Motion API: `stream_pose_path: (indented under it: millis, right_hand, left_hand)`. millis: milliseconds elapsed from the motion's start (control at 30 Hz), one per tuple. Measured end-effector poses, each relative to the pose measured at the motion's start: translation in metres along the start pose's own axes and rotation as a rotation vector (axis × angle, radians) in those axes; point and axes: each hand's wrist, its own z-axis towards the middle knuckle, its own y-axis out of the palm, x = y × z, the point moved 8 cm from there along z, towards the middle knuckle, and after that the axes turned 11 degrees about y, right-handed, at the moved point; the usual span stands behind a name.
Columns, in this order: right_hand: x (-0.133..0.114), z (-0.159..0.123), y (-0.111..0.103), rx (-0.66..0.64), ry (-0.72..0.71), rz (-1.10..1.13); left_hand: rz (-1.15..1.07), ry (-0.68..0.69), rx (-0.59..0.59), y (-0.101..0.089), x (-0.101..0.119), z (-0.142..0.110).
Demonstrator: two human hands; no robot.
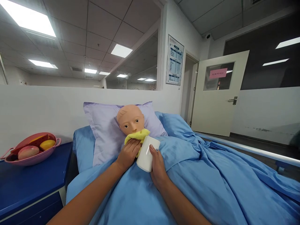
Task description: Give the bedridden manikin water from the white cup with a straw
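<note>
White cup (144,157) fills the curled right hand (158,164); the left (129,153) holds cloth (137,135).

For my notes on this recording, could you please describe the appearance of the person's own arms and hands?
The left hand and right hand are bare, with no gloves and no visible rings. The left forearm and right forearm are bare too: no sleeve, watch or bracelet shows on either, down to the picture's bottom edge.
</note>
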Motion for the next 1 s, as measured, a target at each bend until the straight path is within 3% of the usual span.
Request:
stream_pose_path:
  millis: [133, 267, 367, 467, 600, 800, 1000]
  right_hand:
    - [0.000, 0.000, 0.002, -0.027, -0.020, -0.003]
    - [0.000, -0.001, 0.002, -0.014, -0.015, -0.053]
    - [-0.002, -0.003, 0.003, -0.022, -0.022, -0.054]
    - [-0.004, -0.004, 0.003, -0.011, -0.025, -0.036]
    - [-0.005, -0.003, 0.003, -0.006, -0.021, -0.005]
    - [0.000, -0.001, 0.001, -0.004, -0.008, -0.039]
    - [0.005, -0.004, -0.001, 0.033, -0.003, -0.154]
  left_hand:
    - [-0.063, 0.014, 0.052, -0.020, -0.002, 0.007]
    - [-0.100, -0.101, 0.204, -0.045, -0.016, 0.032]
    - [-0.100, -0.084, 0.208, -0.042, -0.016, 0.053]
    - [-0.048, -0.021, 0.100, -0.022, -0.011, 0.059]
    - [-0.025, -0.014, 0.002, -0.001, -0.010, 0.041]
    - [-0.181, -0.087, 0.004, 0.001, -0.005, 0.008]
    - [-0.538, -0.540, -0.010, 0.007, -0.027, -0.018]
